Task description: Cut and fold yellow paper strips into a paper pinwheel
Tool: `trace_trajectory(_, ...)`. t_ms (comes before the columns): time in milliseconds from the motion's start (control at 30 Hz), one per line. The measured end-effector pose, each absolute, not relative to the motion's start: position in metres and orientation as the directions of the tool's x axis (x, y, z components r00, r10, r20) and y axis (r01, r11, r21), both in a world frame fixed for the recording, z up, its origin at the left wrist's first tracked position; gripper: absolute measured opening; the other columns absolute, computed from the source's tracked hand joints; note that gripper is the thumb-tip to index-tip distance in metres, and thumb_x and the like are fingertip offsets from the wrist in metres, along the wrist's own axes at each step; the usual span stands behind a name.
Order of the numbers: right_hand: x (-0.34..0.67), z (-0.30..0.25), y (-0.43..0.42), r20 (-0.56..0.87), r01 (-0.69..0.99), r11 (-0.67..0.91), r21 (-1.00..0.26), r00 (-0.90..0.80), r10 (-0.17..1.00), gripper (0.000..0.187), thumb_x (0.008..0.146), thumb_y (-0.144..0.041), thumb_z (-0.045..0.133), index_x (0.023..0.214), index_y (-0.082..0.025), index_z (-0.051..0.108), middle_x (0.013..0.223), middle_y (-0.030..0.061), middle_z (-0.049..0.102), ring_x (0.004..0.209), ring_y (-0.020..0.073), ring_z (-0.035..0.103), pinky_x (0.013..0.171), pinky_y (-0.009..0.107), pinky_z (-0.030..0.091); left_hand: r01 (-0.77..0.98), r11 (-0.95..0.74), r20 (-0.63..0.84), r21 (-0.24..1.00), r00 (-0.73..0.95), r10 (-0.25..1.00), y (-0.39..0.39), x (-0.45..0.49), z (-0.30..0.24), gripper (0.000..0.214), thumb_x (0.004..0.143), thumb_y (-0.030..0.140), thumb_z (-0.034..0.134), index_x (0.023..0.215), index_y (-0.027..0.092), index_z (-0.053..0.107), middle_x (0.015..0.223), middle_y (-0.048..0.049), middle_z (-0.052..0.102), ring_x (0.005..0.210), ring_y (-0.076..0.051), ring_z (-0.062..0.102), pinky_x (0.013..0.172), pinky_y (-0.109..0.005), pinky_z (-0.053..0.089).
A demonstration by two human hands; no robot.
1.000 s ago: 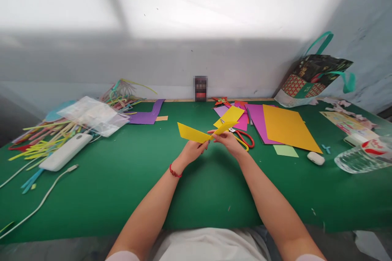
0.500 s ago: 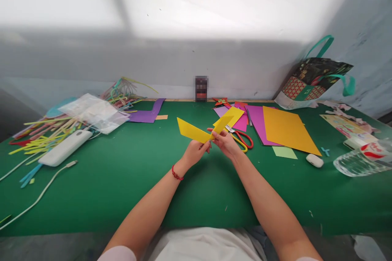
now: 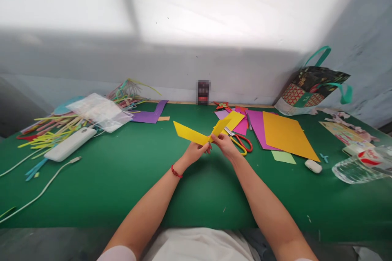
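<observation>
A folded piece of yellow paper [image 3: 191, 133] is held above the table in a wide V shape. My left hand [image 3: 197, 151], with a red bracelet at the wrist, pinches it low near the fold. On the other side of the fold, my right hand [image 3: 223, 144] grips the right wing between thumb and fingers. Some fingertips of both hands meet at the fold and are partly hidden. Scissors with red and yellow handles [image 3: 244, 142] lie on the table just beyond my right hand, close to a flat yellow sheet [image 3: 235, 120].
Magenta paper [image 3: 255, 124] and an orange-yellow sheet [image 3: 289, 134] lie at the right, near a water bottle [image 3: 361, 167] and a bag [image 3: 309, 89]. Left are a white power bank [image 3: 72, 143], a cable [image 3: 45, 187], paper strips [image 3: 45, 135] and purple paper [image 3: 145, 116].
The view has tilted slightly. Both hands keep their hold on the yellow paper, whose right wing has tipped a little lower; the hands have barely moved.
</observation>
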State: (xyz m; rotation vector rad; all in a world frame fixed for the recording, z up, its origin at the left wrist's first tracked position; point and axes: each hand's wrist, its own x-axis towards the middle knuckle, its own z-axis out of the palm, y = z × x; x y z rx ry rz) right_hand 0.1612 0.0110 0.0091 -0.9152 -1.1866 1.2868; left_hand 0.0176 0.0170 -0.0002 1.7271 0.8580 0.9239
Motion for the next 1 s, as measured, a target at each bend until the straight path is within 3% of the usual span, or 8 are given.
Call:
trace_trajectory(167, 0.1568, 0.0131, 0.0065, 0.105, -0.22, 0.06, -0.974, -0.2, 0.974, 0.037, 0.06, -0.05, 0.071, 0.065, -0.014, 0.064, 0.05, -0.0004, 0.056, 0.045, 0.0125, 0.05, 0.048, 0.028, 0.041, 0.1, -0.229, 0.148, 0.968, 0.511, 0.847, 0.0135, 0.02, 0.0014, 0.019, 0.079, 0.026, 0.05, 0.062, 0.017, 0.053, 0.053, 0.0016, 0.055, 0.05, -0.012, 0.056, 0.056, -0.026, 0.05)
trace_trajectory(333, 0.1603, 0.013, 0.0097, 0.137, -0.19, 0.122, -0.974, -0.065, 0.988, 0.033, 0.056, -0.047, 0.075, 0.061, -0.016, 0.063, 0.058, 0.0002, 0.059, 0.058, 0.0137, 0.054, 0.059, 0.027, 0.042, 0.123, -0.242, 0.154, 0.962, 0.488, 0.859, 0.0101, 0.0182, 0.0047, 0.018, 0.074, 0.028, 0.058, 0.06, 0.018, 0.053, 0.053, 0.0026, 0.055, 0.053, -0.012, 0.057, 0.062, -0.025, 0.05)
trace_trajectory(567, 0.1612, 0.0164, 0.0085, 0.161, -0.155, 0.146, -0.977, -0.091, 0.983, 0.033, 0.058, -0.047, 0.073, 0.062, -0.017, 0.059, 0.062, -0.0005, 0.058, 0.06, 0.0137, 0.054, 0.062, 0.029, 0.044, 0.104, -0.257, 0.188, 0.961, 0.434, 0.881, 0.0121, 0.0179, 0.0039, 0.035, 0.078, 0.043, 0.052, 0.054, 0.018, 0.051, 0.045, 0.0029, 0.051, 0.046, -0.011, 0.053, 0.055, -0.025, 0.048)
trace_trajectory(700, 0.1574, 0.0199, 0.0057, 0.198, -0.081, 0.196, -0.977, -0.012, 0.98, 0.035, 0.06, -0.049, 0.071, 0.067, -0.019, 0.056, 0.059, -0.0031, 0.055, 0.05, 0.0111, 0.049, 0.05, 0.026, 0.041, 0.097, -0.267, 0.209, 0.959, 0.396, 0.894, 0.0122, 0.0199, 0.0027, 0.035, 0.079, 0.044, 0.05, 0.054, 0.018, 0.05, 0.042, 0.004, 0.048, 0.043, -0.011, 0.051, 0.053, -0.024, 0.047)
trace_trajectory(800, 0.1567, 0.0193, 0.0055, 0.183, 0.007, 0.183, -0.983, 0.0, 0.983, 0.038, 0.062, -0.054, 0.068, 0.06, -0.02, 0.05, 0.043, -0.0067, 0.044, 0.037, 0.0074, 0.035, 0.038, 0.024, 0.029, 0.088, -0.268, 0.22, 0.959, 0.362, 0.906, 0.0107, 0.0215, 0.0024, 0.032, 0.078, 0.042, 0.05, 0.057, 0.019, 0.05, 0.043, 0.0051, 0.047, 0.044, -0.01, 0.05, 0.055, -0.024, 0.047)
trace_trajectory(867, 0.1565, 0.0176, 0.0059, 0.139, -0.008, 0.139, -0.99, -0.053, 0.989, 0.041, 0.064, -0.058, 0.064, 0.058, -0.021, 0.047, 0.035, -0.0087, 0.037, 0.031, 0.0065, 0.028, 0.034, 0.024, 0.022, 0.082, -0.265, 0.221, 0.961, 0.353, 0.909, 0.0098, 0.0224, 0.0023, 0.032, 0.078, 0.042, 0.05, 0.056, 0.019, 0.049, 0.043, 0.005, 0.047, 0.045, -0.01, 0.05, 0.056, -0.024, 0.048)
trace_trajectory(1000, 0.1544, 0.0146, 0.0064, 0.122, -0.104, 0.113, -0.988, -0.078, 0.989, 0.043, 0.062, -0.059, 0.065, 0.06, -0.021, 0.045, 0.037, -0.0076, 0.043, 0.03, 0.0065, 0.032, 0.032, 0.022, 0.022, 0.047, -0.246, 0.212, 0.968, 0.367, 0.906, 0.0102, 0.0247, 0.0011, 0.034, 0.076, 0.045, 0.052, 0.054, 0.019, 0.048, 0.043, 0.0044, 0.047, 0.044, -0.01, 0.051, 0.055, -0.025, 0.048)
